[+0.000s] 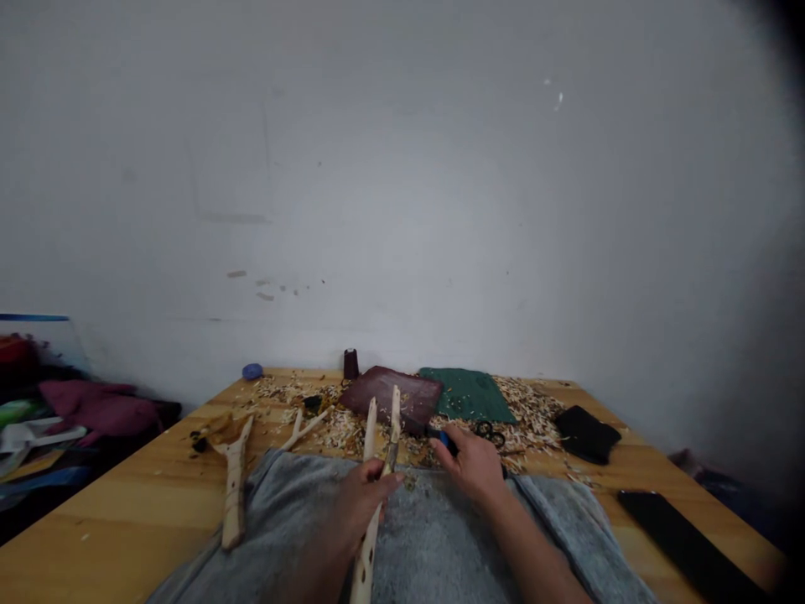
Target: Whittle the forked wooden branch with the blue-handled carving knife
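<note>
My left hand [371, 495] is wrapped round a peeled, forked wooden branch [365, 566], whose two prongs point away from me. A darker patch shows on the right prong. My right hand [471, 461] grips a tool with a black and blue handle [445, 439], just right of the branch; its blade cannot be made out. Under both hands lies a grey cloth [433, 537]. A second forked piece of wood [235, 495] rests at the cloth's left edge, and a smaller fork [302, 432] lies beyond it.
Wood shavings [534, 411] cover the back of the wooden table [151, 503]. On it are a maroon sheet [396, 394], a green sheet [471, 394], a dark spool [350, 364], scissors [490, 434], a black pouch [588, 434] and a black phone [685, 541].
</note>
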Demonstrator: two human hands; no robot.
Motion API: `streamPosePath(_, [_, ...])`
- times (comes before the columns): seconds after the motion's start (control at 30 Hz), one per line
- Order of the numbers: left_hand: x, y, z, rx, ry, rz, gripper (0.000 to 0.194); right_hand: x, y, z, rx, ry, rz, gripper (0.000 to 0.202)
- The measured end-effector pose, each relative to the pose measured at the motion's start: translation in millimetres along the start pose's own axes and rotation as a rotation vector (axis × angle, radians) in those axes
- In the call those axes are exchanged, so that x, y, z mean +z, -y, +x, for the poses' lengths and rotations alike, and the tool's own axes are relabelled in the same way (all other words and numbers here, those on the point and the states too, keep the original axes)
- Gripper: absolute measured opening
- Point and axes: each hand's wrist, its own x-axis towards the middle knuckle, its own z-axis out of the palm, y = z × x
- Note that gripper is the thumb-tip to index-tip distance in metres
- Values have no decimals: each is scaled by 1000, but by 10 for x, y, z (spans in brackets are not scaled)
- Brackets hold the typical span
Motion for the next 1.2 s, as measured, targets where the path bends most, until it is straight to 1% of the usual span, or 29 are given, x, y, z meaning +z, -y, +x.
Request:
streamPosePath(0.07, [8,-16,-15,15,35,-76,35,9,90,-18,-54,46,13,34])
streamPosePath(0.13, [10,-23,-23,19,28,-91,35,5,156,-36,-85,71,28,32])
streamPosePath(0.3, [6,20,-3,66,8,-70,34,-15,270,-82,-148,85,63,33])
streamPosePath(0.4, [8,32,-1,63,11,-79,34,-8,297,-94,-163,84,68,33])
streamPosePath(0.53, [28,-9,-31,35,52,-120,39,5,292,-91,-152,83,73,32])
streamPosePath(0.63, [45,-22,-40,32,55,-157,41,12,289,-89,-145,89,84,33])
streamPosePath(0.77, [58,26,-14,50,32,-190,40,37,306,-93,-129,69,92,36])
streamPosePath(0.87, [69,67,5,20,52,-256,41,52,309,-91,-138,42,85,35])
streamPosePath(1.07, [93,52,-11,-43,128,-350,42,66,190,-66,-207,-42,37,38])
streamPosePath(1.2, [114,11,-15,-74,140,-366,45,89,125,-50,-216,-61,-6,39])
